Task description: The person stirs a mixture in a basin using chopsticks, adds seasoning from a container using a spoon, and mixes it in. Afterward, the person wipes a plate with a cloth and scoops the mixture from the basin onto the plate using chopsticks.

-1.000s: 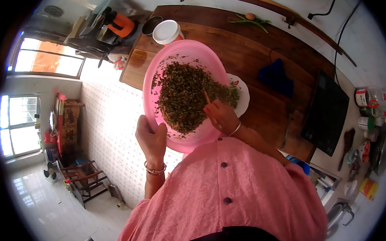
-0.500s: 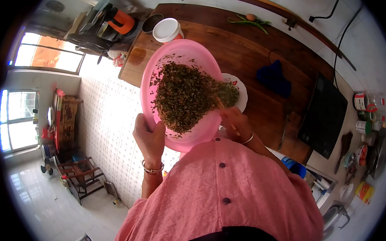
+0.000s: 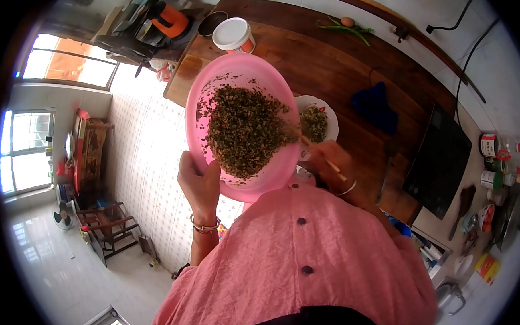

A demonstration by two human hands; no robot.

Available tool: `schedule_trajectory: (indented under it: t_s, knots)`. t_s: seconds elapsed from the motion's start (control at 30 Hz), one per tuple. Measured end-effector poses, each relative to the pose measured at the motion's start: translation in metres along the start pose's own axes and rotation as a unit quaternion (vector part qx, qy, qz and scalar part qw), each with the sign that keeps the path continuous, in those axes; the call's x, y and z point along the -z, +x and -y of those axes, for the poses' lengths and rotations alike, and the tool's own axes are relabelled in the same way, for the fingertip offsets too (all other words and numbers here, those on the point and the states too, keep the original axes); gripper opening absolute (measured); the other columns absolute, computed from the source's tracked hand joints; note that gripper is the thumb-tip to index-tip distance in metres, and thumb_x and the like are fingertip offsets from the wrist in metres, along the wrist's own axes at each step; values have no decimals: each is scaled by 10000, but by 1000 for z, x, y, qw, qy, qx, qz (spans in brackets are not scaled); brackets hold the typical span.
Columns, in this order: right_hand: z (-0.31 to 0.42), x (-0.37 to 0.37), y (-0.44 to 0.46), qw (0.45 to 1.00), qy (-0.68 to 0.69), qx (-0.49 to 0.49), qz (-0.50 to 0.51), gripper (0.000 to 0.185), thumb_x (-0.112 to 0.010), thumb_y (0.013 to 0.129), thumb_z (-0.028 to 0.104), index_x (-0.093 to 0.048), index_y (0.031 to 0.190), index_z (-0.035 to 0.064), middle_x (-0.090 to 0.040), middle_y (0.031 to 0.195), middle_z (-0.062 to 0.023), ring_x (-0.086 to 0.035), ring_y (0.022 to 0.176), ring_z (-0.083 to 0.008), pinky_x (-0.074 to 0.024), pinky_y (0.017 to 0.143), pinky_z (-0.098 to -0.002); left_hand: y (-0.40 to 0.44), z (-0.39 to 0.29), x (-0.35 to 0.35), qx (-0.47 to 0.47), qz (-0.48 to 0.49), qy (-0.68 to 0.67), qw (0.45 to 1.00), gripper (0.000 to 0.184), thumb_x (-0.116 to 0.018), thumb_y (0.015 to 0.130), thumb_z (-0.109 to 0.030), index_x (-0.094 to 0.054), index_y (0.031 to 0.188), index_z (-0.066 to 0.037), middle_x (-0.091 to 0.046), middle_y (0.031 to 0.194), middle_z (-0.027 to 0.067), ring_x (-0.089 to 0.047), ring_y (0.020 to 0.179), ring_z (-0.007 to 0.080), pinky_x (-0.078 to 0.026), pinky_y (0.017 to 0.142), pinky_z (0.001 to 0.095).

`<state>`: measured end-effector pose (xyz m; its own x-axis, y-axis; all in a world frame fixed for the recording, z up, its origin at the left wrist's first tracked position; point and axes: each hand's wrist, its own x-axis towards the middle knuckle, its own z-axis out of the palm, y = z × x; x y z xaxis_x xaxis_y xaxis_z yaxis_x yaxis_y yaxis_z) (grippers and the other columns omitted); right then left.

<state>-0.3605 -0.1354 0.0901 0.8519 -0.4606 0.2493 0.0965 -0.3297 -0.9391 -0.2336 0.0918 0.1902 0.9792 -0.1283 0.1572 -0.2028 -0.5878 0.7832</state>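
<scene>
A pink basin (image 3: 274,84) is tilted toward the plate at its right, and a chopped green-and-brown mixture (image 3: 242,131) covers much of its inside. My left hand (image 3: 199,179) grips the basin's near left rim, thumb over the edge. In my right hand (image 3: 330,163) are chopsticks (image 3: 336,170), their tips at the basin's right rim and blurred by motion. Beside and below that rim, a white plate (image 3: 332,125) carries a heap of the same chopped mixture (image 3: 313,121). The basin hides part of the plate.
On the wooden counter (image 3: 325,63) are a white-lidded tub (image 3: 232,34), a dark bowl (image 3: 212,22), a blue cloth (image 3: 375,107), green peppers (image 3: 347,29) and an egg (image 3: 347,22). A black cooktop (image 3: 438,162) stands right, near several jars and bottles.
My right hand has moved right and slightly down with the chopsticks, away from the basin. More of the plate and its heap now shows. My left hand keeps its grip on the rim.
</scene>
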Motion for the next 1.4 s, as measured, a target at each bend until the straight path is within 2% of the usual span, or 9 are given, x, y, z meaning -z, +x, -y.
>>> schedule_trajectory:
  t_s: [0.07,0.23,0.43,0.6,0.9,1.13,1.2,1.33,1.4]
  knots:
    - [-6,-23,8,978,-53,188,68,117,-590,862,113,-609,929,19,-605,855,-134,-601,730,-306,-497,641,-374,1,0,0,1,2,-11,1000,128,-573,716,9,-456,717,-43,-441,621,-45,-339,557,22,-292,474,198]
    - [-37,-74,7,974,-22,117,191,136,-594,868,171,-596,927,48,-594,838,-131,-607,716,-309,-501,614,-377,-2,-1,1,25,0,-17,1000,202,-576,684,-28,-374,673,-22,-381,574,2,-329,558,77,-309,478,250]
    - [-40,-69,-1,967,-108,128,192,127,-590,869,179,-594,910,59,-592,833,-120,-607,661,-299,-500,570,-379,-4,-5,7,11,-16,21,1000,183,-544,685,-20,-361,669,-19,-367,562,16,-314,551,69,-298,468,245]
    - [-24,-57,0,978,-118,136,101,88,-563,876,127,-600,919,60,-589,824,-127,-607,673,-297,-502,570,-369,-2,-5,4,9,-3,5,1000,203,-544,688,-22,-342,666,-24,-354,549,13,-301,543,64,-289,457,242]
    - [-18,-20,-5,996,-28,51,73,109,-566,869,82,-610,947,20,-589,830,-165,-600,706,-317,-487,602,-363,-1,-11,-4,3,-2,31,1000,222,-559,690,-37,-338,665,-30,-349,537,13,-300,537,66,-288,453,247]
    - [-34,-4,-7,998,9,67,11,99,-582,863,80,-621,902,-2,-598,827,-147,-602,690,-279,-473,595,-339,-2,-10,-6,7,-15,56,998,222,-567,688,-35,-346,667,-30,-345,537,27,-304,532,83,-299,461,266]
    - [-40,0,-10,1000,17,-9,-20,122,-573,880,112,-614,914,3,-609,785,-135,-610,681,-250,-476,597,-317,-3,-13,-7,14,-17,61,998,216,-566,687,-33,-351,667,-29,-349,541,27,-305,529,89,-301,462,269]
    - [-67,10,-14,998,-32,-40,-34,185,-545,911,172,-594,925,-6,-622,738,-115,-619,647,-203,-489,597,-292,-4,-8,-7,7,-33,66,997,198,-562,686,-25,-365,665,-27,-366,555,34,-311,526,96,-303,465,271]
    - [-94,14,-15,958,154,-219,-106,245,-534,924,225,-576,931,-16,-625,713,-103,-624,616,-173,-509,597,-277,-4,-6,-7,11,-36,69,997,190,-563,687,-22,-374,669,-26,-373,559,29,-318,531,92,-309,470,266]
